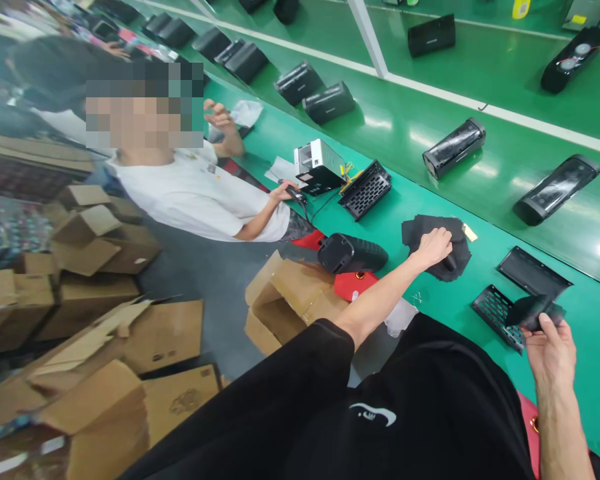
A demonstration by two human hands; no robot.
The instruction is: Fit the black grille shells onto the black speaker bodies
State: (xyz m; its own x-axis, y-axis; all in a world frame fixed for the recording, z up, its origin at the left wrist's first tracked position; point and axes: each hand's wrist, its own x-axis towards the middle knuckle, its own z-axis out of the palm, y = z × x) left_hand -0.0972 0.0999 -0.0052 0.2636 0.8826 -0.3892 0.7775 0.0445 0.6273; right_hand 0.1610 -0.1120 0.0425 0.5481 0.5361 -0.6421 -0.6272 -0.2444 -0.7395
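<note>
My left hand [435, 247] reaches forward across the bench, its curled fingers gripping part of a pile of thin black cloth-like sheets [414, 232]. Between the thumb and fingers of my right hand [553, 343] is a bent black sheet [529, 312]. That sheet overlaps one end of a black perforated speaker grille [493, 313] lying on the bench. Just beyond the grille lies a black rectangular panel [533, 270]. A small pale tag [470, 232] sits by the right side of the pile.
A dark speaker [353, 253] stands left of my left arm, above an open carton [290, 300]. Farther left are another grille [365, 190], a boxy device [320, 167] and a co-worker [180, 193] holding a black tool. Several speakers lie along the green conveyor [405, 133].
</note>
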